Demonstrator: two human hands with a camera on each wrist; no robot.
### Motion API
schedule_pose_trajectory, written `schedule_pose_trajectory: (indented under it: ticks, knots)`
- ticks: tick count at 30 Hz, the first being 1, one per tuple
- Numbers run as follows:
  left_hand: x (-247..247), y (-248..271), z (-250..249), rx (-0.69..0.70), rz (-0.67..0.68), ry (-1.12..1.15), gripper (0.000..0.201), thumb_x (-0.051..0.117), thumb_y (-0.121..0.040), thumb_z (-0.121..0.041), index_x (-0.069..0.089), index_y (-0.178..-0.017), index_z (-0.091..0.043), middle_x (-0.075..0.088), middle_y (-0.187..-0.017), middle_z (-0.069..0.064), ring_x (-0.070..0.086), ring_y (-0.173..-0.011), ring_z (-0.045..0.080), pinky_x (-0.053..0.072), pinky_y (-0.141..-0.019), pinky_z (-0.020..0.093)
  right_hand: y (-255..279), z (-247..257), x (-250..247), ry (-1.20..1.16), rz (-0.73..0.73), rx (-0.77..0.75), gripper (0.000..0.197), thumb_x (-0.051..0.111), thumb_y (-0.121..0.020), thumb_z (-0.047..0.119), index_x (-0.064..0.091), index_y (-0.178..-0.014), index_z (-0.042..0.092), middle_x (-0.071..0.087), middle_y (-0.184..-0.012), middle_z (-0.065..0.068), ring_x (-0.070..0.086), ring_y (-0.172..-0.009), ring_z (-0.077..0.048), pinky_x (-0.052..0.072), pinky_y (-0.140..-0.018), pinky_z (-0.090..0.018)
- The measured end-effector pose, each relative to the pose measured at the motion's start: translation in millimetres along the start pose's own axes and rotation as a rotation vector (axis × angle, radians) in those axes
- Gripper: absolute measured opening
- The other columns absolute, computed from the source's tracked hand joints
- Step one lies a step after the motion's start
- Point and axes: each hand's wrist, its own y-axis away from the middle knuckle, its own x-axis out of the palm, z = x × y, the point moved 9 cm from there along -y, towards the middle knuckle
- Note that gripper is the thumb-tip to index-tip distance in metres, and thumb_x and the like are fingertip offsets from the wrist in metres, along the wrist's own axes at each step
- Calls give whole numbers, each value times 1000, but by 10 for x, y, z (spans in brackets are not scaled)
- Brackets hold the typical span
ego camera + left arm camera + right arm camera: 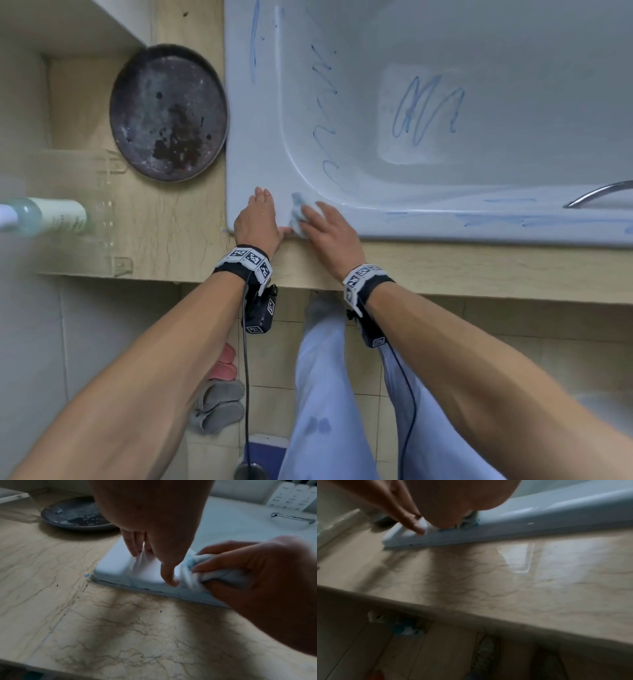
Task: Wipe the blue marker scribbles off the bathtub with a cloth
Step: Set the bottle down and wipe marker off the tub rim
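So the bathtub (260,113) takes up the whole 1-to-3 o'clock side of my head view, sunk into the beige marble bench (185,219), and it's still covered in blue marker scribbles (426,109). There's a big loopy one on the tub floor at about 1 o'clock, a wavy line down the inner wall at 12, a streak on the left rim at 11, and smeared streaks along the near rim out at 3 o'clock.

At 10 o'clock a grubby dark round pan (169,113) sits on the bench just beside the tub, and a spray bottle (51,216) lies way out at 9.

My left hand (258,219) is dead centre, flat on the tub's near-left corner with the fingers spread and straight, just bracing. My right hand (330,233) is right next to it, at its 3 o'clock, grip bunched tight round the cloth (298,214), a little white wad already tinted blue, pressed onto the rim. In the left wrist view my fingers (221,569) are clearly curled round it.

So I'd say I'm on the corner of the rim, pretty early in the job. This patch looks about clean, so next I reckon I drag the cloth toward 3 o'clock along the smeared rim with firm pressure, then reach into the basin.
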Motion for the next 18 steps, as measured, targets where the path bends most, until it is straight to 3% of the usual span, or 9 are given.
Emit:
schedule_pose_trajectory:
  ticks: [3, 6, 8, 10, 14, 18]
  knots:
    - [-10, -1, 8, 15, 0, -12, 93, 70, -88, -44, 20, -155, -3, 18, -163, 14, 32, -145, 27, 40, -109, 39, 22, 133, 119, 6, 17, -35, 36, 75, -83, 11, 71, -118, 13, 61, -138, -2, 54, -125, -37, 48, -103, -43]
    - [-130, 7, -45, -13, 23, -54, 92, 74, -83, -51, 33, -148, 0, 35, -155, 15, 48, -132, 29, 46, -99, 38, 233, -254, -29, 6, -1, 23, 34, 69, -88, 13, 70, -122, 16, 59, -141, -2, 54, -129, -36, 47, -106, -43]
    - [-264, 12, -176, -21, 42, -53, 67, 75, -82, -50, 56, -124, -1, 57, -126, 14, 62, -105, 30, 50, -80, 38, 544, -776, -325, 16, -83, 215, 31, 61, -96, 18, 69, -126, 18, 58, -143, -4, 52, -133, -33, 45, -109, -43]
    - [-406, 50, -418, 22, 22, -10, 47, 74, -85, -46, 61, -101, -4, 62, -100, 11, 63, -86, 29, 44, -67, 33, 932, -1303, -756, 54, -230, 381, 26, 63, -96, 19, 71, -121, 18, 60, -141, -6, 54, -129, -33, 47, -106, -41]
    - [-521, 191, -1200, 273, -55, 63, 31, 71, -90, -31, 56, -102, -7, 61, -103, 8, 64, -87, 28, 39, -65, 31, 1419, -1969, -1309, 147, -342, 622, 29, 59, -89, 16, 70, -116, 16, 59, -140, -4, 53, -127, -32, 52, -98, -41]
    - [-396, 295, -1624, 380, -33, 9, 14, 67, -93, -20, 59, -93, -9, 62, -98, 9, 64, -88, 30, 37, -65, 32, 1332, -1767, -1184, 127, -454, 794, 38, 61, -85, 11, 68, -122, 17, 58, -141, -4, 51, -129, -33, 46, -107, -41]
